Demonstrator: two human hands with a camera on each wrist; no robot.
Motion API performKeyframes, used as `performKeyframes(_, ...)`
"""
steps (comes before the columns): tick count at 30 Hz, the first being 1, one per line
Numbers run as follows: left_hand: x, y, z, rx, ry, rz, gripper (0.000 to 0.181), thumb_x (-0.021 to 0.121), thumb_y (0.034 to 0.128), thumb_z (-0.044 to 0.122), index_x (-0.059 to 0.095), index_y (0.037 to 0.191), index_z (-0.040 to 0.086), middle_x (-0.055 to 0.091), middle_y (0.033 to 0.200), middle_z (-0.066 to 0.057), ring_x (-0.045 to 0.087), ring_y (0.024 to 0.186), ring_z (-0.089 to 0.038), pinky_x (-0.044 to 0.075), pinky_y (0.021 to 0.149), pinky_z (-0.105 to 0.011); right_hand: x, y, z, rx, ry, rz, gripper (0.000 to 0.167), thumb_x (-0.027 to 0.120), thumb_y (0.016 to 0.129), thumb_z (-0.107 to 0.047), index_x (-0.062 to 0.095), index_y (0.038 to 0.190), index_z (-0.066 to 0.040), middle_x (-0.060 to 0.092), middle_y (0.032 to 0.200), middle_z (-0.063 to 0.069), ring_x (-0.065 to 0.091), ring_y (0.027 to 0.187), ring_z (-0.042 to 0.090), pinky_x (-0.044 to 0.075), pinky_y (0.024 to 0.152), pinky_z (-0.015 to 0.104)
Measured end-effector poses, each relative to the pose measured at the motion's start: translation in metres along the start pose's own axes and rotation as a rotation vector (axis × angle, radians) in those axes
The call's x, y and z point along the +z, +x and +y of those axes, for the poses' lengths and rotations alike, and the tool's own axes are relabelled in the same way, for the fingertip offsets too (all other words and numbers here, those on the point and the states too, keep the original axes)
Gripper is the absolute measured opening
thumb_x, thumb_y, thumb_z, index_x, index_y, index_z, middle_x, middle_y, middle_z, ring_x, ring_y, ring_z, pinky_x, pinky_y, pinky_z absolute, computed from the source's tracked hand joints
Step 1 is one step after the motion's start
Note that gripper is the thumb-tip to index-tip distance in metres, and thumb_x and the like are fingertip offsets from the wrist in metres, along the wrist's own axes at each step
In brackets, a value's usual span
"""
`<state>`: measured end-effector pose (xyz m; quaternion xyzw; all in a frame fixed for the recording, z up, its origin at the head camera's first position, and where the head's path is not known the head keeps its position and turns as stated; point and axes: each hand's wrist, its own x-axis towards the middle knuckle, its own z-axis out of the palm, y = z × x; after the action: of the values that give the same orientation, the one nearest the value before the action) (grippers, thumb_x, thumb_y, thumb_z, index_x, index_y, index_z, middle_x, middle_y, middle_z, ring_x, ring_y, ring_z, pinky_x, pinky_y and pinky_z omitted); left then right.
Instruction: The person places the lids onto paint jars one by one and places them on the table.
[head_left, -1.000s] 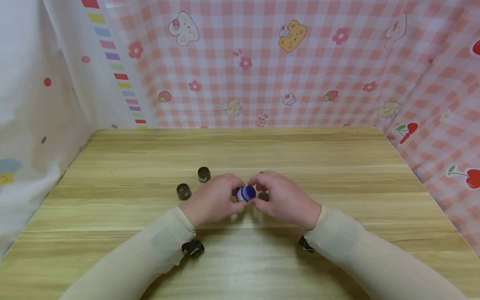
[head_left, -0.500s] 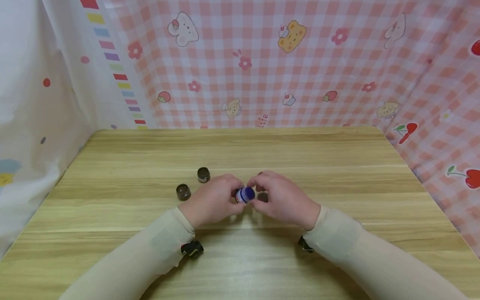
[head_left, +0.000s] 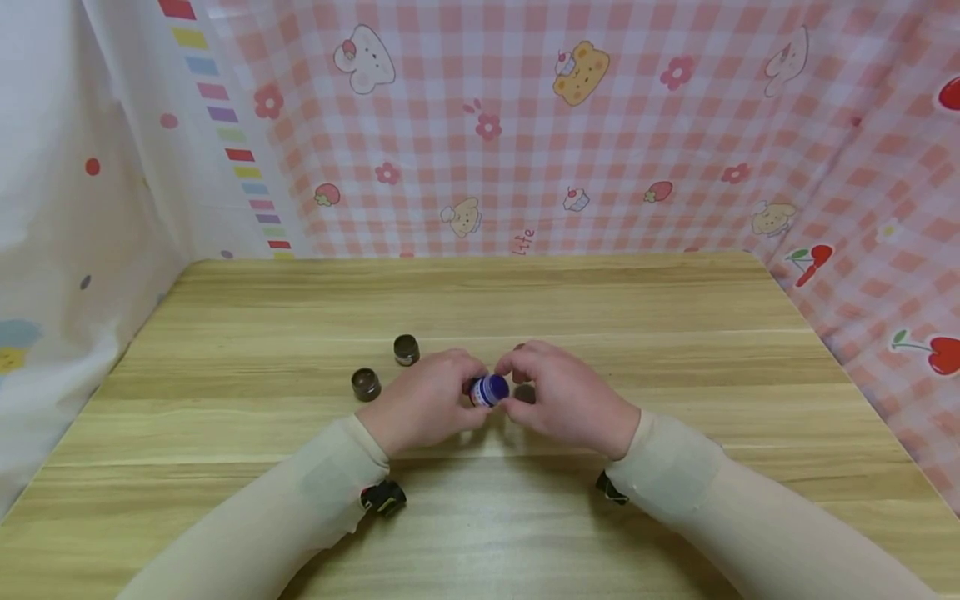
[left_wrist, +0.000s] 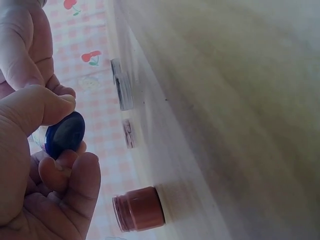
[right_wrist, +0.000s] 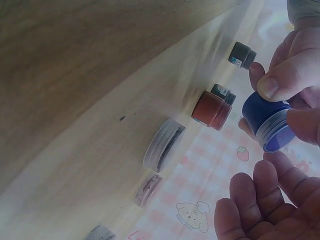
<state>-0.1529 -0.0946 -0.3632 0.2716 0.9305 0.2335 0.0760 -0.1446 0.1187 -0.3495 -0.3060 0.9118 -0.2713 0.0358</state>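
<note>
My left hand (head_left: 429, 400) holds a small blue paint jar (head_left: 483, 392) above the table, tilted so its capped end points toward my right hand (head_left: 566, 400). In the right wrist view, the thumb and index finger of that hand pinch the clear rim of the jar's lid (right_wrist: 275, 132), while the other fingers stay loosely bent. The left wrist view shows the jar's dark blue base (left_wrist: 66, 134) between my left thumb and fingers. A reddish-brown jar (right_wrist: 212, 110) stands on the table behind the hands, hidden in the head view.
Two dark open jars (head_left: 367, 384) stand left of my left hand. Loose lids (right_wrist: 164, 145) lie on the wooden table (head_left: 480, 300); a greyish disc (head_left: 525, 393) shows partly behind my right fingers. A pink checked cloth (head_left: 525, 150) hangs at the back.
</note>
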Motion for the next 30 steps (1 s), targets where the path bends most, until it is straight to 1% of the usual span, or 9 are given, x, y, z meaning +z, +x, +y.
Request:
performKeyframes(3,-0.0001,-0.0001,0.0000,0.004,0.005,-0.001,0.020,0.080,0.0894,0.026,0.073,0.103,0.014,0.064,0.095,0.004,0.058,0.080,-0.012,0.051,0.072,-0.029,-0.0006,0.0003,-0.0001,-0.003,-0.002,-0.004,0.026,0.082,0.091,-0.019,0.072,0.114,-0.011,0.067,0.104,0.000,0.065,0.095,0.022,0.054,0.084,0.034)
performKeyframes(9,0.0000,-0.0001,-0.0001,0.005,-0.002,0.003,0.019,0.080,0.0893,0.026,0.073,0.103,0.015,0.065,0.095,0.004,0.058,0.080,-0.011,0.051,0.074,-0.029,-0.0011,-0.0002,0.0000,-0.005,0.011,-0.003,0.033,0.082,0.090,-0.017,0.071,0.120,-0.011,0.067,0.108,0.001,0.065,0.099,0.023,0.055,0.086,0.034)
performKeyframes(13,0.0001,-0.0002,-0.0001,0.002,-0.005,0.002,0.021,0.080,0.0895,0.026,0.074,0.105,0.014,0.065,0.096,0.004,0.058,0.081,-0.011,0.052,0.075,-0.029,0.0000,0.0002,-0.0001,-0.016,-0.007,0.002,0.029,0.081,0.091,-0.017,0.073,0.118,-0.011,0.067,0.105,0.000,0.066,0.097,0.021,0.055,0.084,0.033)
performKeyframes(16,0.0004,-0.0005,-0.0002,-0.001,-0.003,0.000,0.021,0.080,0.0896,0.026,0.074,0.105,0.014,0.066,0.096,0.004,0.058,0.081,-0.011,0.052,0.074,-0.029,0.0007,0.0005,-0.0001,-0.009,-0.006,-0.001,0.028,0.081,0.091,-0.019,0.073,0.117,-0.010,0.066,0.103,0.001,0.065,0.093,0.021,0.054,0.081,0.030)
performKeyframes(22,0.0009,-0.0016,-0.0005,-0.002,-0.010,-0.005,0.019,0.081,0.0900,0.026,0.074,0.103,0.015,0.065,0.095,0.005,0.058,0.082,-0.012,0.051,0.076,-0.030,0.0004,-0.0001,-0.0006,0.010,0.012,-0.012,0.031,0.083,0.090,-0.018,0.072,0.118,-0.010,0.067,0.106,0.005,0.064,0.093,0.022,0.054,0.082,0.032)
performKeyframes(27,0.0014,-0.0015,-0.0015,0.005,0.003,-0.005,0.018,0.080,0.0903,0.027,0.074,0.103,0.016,0.064,0.095,0.006,0.057,0.082,-0.012,0.050,0.076,-0.030,0.0007,0.0003,-0.0007,0.009,0.004,-0.018,0.025,0.081,0.092,-0.019,0.073,0.113,-0.010,0.067,0.104,0.005,0.063,0.090,0.022,0.052,0.079,0.030)
performKeyframes(30,0.0011,-0.0014,-0.0011,0.002,0.009,-0.007,0.019,0.080,0.0904,0.027,0.074,0.104,0.015,0.065,0.095,0.005,0.057,0.082,-0.011,0.051,0.076,-0.030,0.0010,0.0005,-0.0001,0.008,-0.003,-0.017,0.026,0.081,0.091,-0.019,0.073,0.114,-0.009,0.067,0.104,0.005,0.062,0.090,0.021,0.052,0.079,0.030)
